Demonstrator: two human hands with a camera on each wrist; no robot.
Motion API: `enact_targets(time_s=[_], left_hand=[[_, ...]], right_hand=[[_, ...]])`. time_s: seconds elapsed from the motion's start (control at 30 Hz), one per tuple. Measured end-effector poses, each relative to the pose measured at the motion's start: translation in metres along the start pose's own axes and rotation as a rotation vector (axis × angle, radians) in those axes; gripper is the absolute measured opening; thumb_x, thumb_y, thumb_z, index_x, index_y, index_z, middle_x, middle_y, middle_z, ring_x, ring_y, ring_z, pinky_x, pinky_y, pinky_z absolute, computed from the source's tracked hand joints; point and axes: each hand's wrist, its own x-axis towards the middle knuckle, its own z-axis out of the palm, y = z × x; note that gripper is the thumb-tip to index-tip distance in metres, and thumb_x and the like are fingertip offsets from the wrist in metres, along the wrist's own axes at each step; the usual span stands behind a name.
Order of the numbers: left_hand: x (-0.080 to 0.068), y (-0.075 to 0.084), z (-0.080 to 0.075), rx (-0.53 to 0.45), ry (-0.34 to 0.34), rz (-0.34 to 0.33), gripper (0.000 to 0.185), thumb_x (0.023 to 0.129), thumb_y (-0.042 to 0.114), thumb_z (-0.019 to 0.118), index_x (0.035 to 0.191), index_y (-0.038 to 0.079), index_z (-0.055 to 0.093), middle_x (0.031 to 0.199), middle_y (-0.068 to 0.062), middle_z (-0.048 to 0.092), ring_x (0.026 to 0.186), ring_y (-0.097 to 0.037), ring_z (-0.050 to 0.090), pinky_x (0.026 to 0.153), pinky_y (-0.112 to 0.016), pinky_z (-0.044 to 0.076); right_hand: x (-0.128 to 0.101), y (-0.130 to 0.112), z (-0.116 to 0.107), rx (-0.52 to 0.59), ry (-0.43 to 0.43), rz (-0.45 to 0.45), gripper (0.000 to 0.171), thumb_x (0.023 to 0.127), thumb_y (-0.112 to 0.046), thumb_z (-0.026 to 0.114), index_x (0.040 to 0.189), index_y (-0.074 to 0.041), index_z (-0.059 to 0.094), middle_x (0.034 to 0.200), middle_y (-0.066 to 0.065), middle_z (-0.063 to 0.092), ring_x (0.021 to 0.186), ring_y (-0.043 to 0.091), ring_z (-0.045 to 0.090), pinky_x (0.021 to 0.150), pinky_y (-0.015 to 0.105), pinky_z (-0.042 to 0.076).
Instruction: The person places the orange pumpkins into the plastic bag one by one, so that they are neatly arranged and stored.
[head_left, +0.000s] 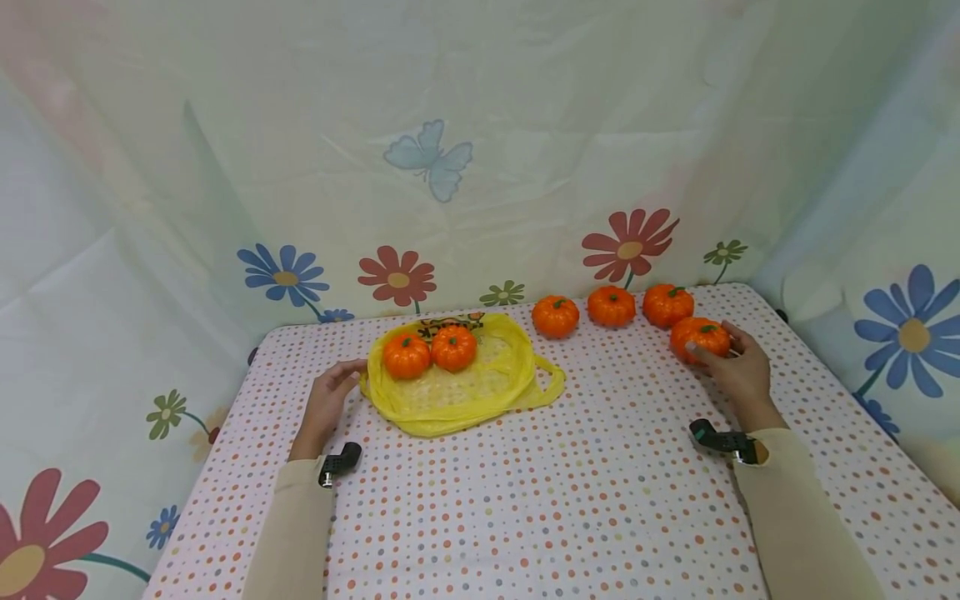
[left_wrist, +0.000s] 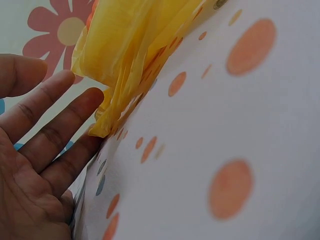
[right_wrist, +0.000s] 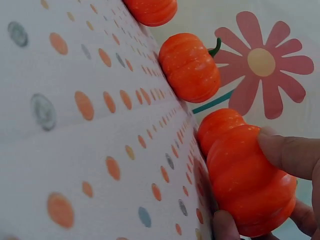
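Observation:
A yellow plastic bag [head_left: 465,398] lies spread on the left half of the table, with two small orange pumpkins [head_left: 407,357] on it. At the bag's left edge is my left hand [head_left: 330,398]; in the left wrist view its fingers are fairly straight, fingertips right at the crumpled yellow plastic [left_wrist: 117,65]. My right hand [head_left: 741,371] grips another orange pumpkin [head_left: 697,338] at the right, thumb on one side and fingers round the other, as the right wrist view shows. The gripped pumpkin [right_wrist: 250,180] partly covers one behind it.
Three more pumpkins [head_left: 611,307] stand in a row along the back of the table, right of the bag. The dotted tablecloth [head_left: 525,508] covers the tabletop. A flowered curtain [head_left: 517,175] hangs behind and at both sides.

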Motion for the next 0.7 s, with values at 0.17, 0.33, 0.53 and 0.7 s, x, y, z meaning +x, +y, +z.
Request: enact_targets(time_s=[0.17, 0.33, 0.53, 0.7], left_hand=[[-0.001, 0.001, 0.0, -0.002, -0.005, 0.001, 0.033, 0.102, 0.017, 0.048, 0.132, 0.008, 0.058, 0.138, -0.013, 0.058, 0.139, -0.027, 0.044, 0.12, -0.048, 0.029], [-0.002, 0.002, -0.001, -0.002, -0.013, -0.004, 0.033, 0.102, 0.019, 0.048, 0.133, 0.009, 0.058, 0.139, -0.012, 0.058, 0.14, -0.027, 0.043, 0.12, -0.049, 0.029], [-0.002, 0.003, 0.0, -0.004, -0.014, 0.003, 0.034, 0.102, 0.019, 0.048, 0.133, 0.008, 0.058, 0.139, -0.013, 0.057, 0.14, -0.027, 0.043, 0.121, -0.049, 0.028], [-0.002, 0.003, 0.0, -0.008, -0.009, 0.0, 0.033, 0.102, 0.017, 0.048, 0.132, 0.008, 0.058, 0.138, -0.013, 0.058, 0.139, -0.027, 0.044, 0.121, -0.049, 0.028]], right_hand=[[-0.001, -0.003, -0.004, 0.007, -0.026, 0.032, 0.08, 0.095, -0.037, 0.06, 0.159, -0.018, 0.016, 0.163, 0.018, 0.018, 0.147, 0.04, 0.026, 0.111, 0.051, 0.039], [-0.002, -0.006, -0.005, 0.033, -0.033, 0.036, 0.08, 0.094, -0.036, 0.062, 0.159, -0.021, 0.017, 0.164, 0.015, 0.016, 0.148, 0.037, 0.024, 0.115, 0.049, 0.036], [-0.004, -0.009, -0.002, 0.054, 0.022, -0.001, 0.079, 0.092, -0.031, 0.066, 0.158, -0.022, 0.022, 0.164, 0.012, 0.019, 0.147, 0.034, 0.027, 0.117, 0.046, 0.035], [-0.005, -0.008, 0.002, 0.1, 0.035, -0.064, 0.082, 0.087, -0.038, 0.071, 0.155, -0.03, 0.027, 0.16, 0.01, 0.025, 0.141, 0.028, 0.035, 0.113, 0.032, 0.041]])
